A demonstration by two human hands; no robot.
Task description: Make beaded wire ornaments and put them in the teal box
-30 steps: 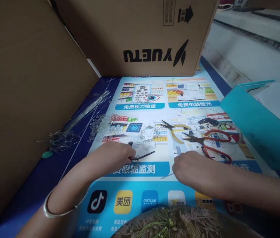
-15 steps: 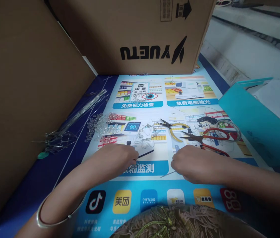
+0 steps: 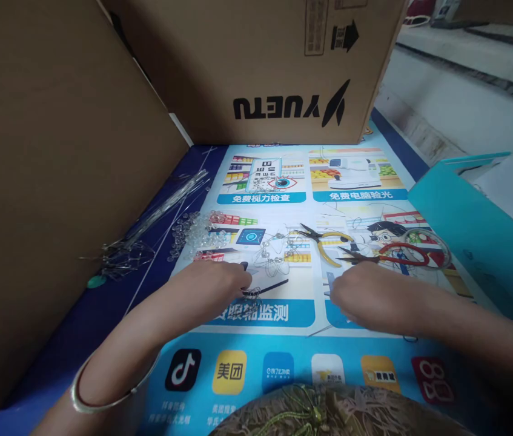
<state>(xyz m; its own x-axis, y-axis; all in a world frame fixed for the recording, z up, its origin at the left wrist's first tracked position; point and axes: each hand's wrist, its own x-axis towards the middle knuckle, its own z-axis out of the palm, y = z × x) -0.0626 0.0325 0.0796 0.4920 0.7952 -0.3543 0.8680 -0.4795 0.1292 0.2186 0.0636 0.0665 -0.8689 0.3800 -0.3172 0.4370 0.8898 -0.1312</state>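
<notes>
My left hand (image 3: pixel 220 281) is closed, its fingertips pinched on a small coiled wire piece (image 3: pixel 252 297) that hangs over the printed mat. Curled into a fist, my right hand (image 3: pixel 365 297) sits in front of the scissors; whatever its fingers hold is hidden. A thin wire shows faintly on the mat between the hands. Beyond them lie a loose tangle of beaded wire (image 3: pixel 278 251), yellow-handled pliers (image 3: pixel 324 245) with the jaws apart, and red-handled scissors (image 3: pixel 404 253). Clear beads (image 3: pixel 197 236) are heaped past my left hand.
A bundle of straight wires (image 3: pixel 169 203) lies at the left, beside a wire tangle (image 3: pixel 124 259) and a small green disc (image 3: pixel 96 282). Cardboard walls (image 3: pixel 256 66) enclose the back and left. A turquoise box (image 3: pixel 474 224) stands at the right.
My right hand has shifted slightly right, over the scissors' lower handle. My left hand stays pinched, and more of the coiled wire shows below it. The whole view has shifted a little.
</notes>
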